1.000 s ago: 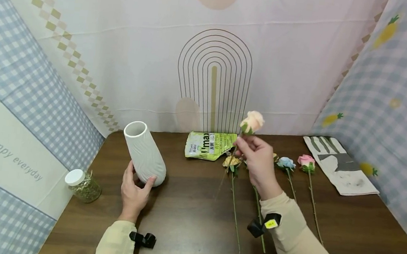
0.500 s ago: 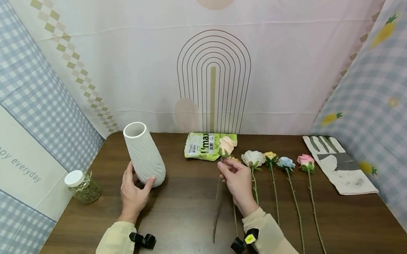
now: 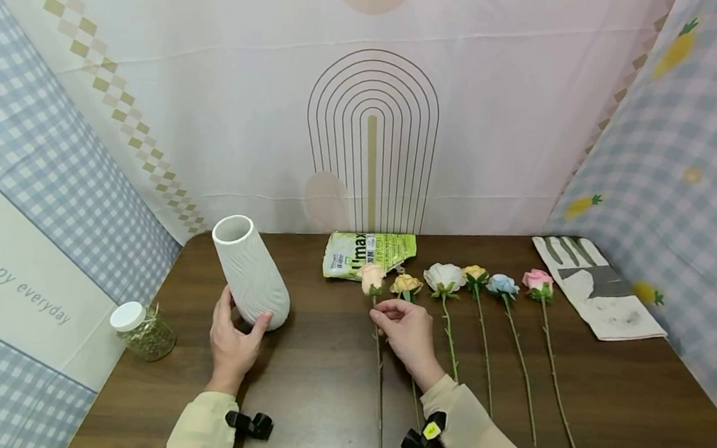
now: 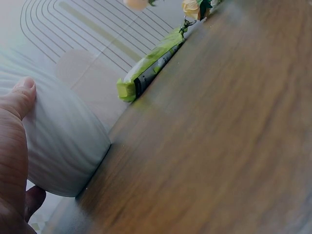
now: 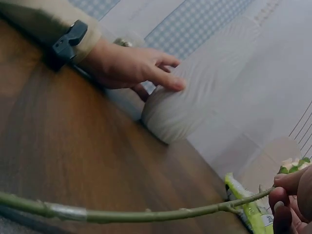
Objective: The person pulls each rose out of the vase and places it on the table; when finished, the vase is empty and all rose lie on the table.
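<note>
A white ridged vase (image 3: 253, 275) stands at the left of the table, its mouth upward. My left hand (image 3: 234, 347) grips it low down, thumb on the near side in the left wrist view. Between thumb and fingers, my right hand (image 3: 411, 337) pinches the stem of a peach rose (image 3: 371, 279) just below the bloom. That stem (image 5: 146, 216) runs back toward me, close over the wood. Right beside the bloom is a yellow rose (image 3: 406, 284), its stem partly hidden by the right hand.
A white rose (image 3: 445, 278), a second yellow rose (image 3: 475, 273), a blue rose (image 3: 503, 285) and a pink rose (image 3: 538, 281) lie in a row rightward. Behind is a green packet (image 3: 356, 254). A lidded jar (image 3: 150, 334) stands left; a folded cloth (image 3: 608, 299) lies back right.
My right hand has brought the peach rose down and to the left, from raised above the other flowers to low over the table. The left hand keeps its hold on the vase.
</note>
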Motion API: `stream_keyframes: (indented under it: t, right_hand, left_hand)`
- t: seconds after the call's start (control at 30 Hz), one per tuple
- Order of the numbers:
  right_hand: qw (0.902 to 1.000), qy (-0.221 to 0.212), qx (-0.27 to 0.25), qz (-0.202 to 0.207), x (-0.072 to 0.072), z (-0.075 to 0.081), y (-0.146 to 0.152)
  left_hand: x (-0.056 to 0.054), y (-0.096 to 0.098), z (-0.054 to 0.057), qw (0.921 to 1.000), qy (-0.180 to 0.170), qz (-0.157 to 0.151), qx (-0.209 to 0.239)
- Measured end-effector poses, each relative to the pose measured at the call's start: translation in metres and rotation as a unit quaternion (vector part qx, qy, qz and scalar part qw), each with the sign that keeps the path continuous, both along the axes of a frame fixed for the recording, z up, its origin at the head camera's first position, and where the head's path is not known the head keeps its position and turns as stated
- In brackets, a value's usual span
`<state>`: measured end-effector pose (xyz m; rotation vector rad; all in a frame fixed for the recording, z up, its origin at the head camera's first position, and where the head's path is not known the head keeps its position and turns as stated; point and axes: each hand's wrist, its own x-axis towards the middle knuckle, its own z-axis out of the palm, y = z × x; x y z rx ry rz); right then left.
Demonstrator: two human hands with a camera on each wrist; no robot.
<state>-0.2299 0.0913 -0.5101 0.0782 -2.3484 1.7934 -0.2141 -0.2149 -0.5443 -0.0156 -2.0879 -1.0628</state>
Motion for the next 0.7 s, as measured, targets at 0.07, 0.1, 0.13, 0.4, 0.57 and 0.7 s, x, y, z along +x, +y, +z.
stream_keyframes:
  t: [0.07,0.1,0.13,0.4,0.57,0.7]
  right_hand:
    - [0.9999,-0.001,0.015,-0.003,0.000,-0.003,-0.001]
    - [0.9998,-0.004,0.020,-0.002,0.000,-0.004,-0.001]
    - [0.9996,-0.006,0.026,-0.002,-0.001,-0.006,-0.001]
    - [0.9979,-0.058,0.022,0.016,-0.001,-0.011,-0.001]
    - [0.9957,-0.088,0.016,0.024,-0.002,-0.013,0.001]
    - [0.9939,-0.098,0.044,0.027,-0.002,-0.014,0.002]
  left_hand:
    - [0.000,0.000,0.000,1.0000,-0.002,0.000,0.000]
    - [0.000,-0.001,0.000,1.0000,-0.002,-0.001,0.000]
    - [0.000,-0.001,0.000,1.0000,-0.004,-0.001,0.001]
    - [0.001,0.001,0.000,1.0000,-0.004,0.000,0.003]
    - [0.000,0.001,0.002,1.0000,-0.004,-0.002,0.001]
    - [0.001,0.000,0.001,1.0000,-0.005,0.000,0.000]
